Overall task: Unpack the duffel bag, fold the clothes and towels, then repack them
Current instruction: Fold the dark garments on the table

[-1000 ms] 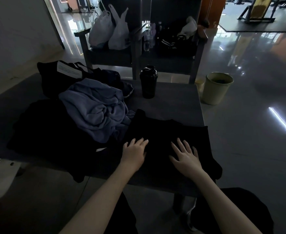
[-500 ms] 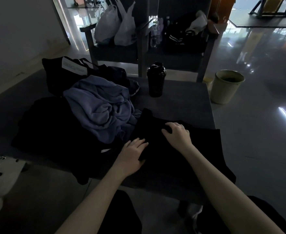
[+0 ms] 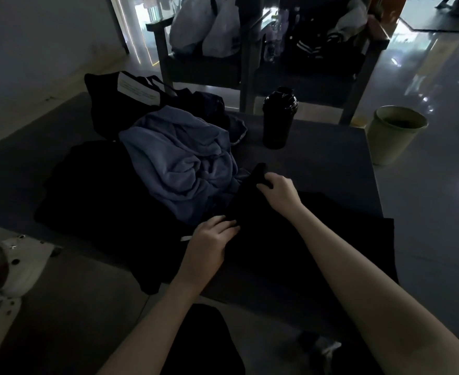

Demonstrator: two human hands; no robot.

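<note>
Under both hands, folding garment point(image 3: 266, 255): corner pinched in right hand point(image 3: 279, 194), edge pressed by relaxed left hand point(image 3: 210, 239); next, likely drawing corner over.

Right hand point(image 3: 279, 194): from flat to a grip on black garment point(image 3: 317, 239) corner

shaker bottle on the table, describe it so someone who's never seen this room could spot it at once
Start at the dark grey table. Near its far edge, right of the crumpled blue towel, stands the shaker bottle. It is the only hard, upright thing there: black, glossy and lidded, among soft cloth.
</note>
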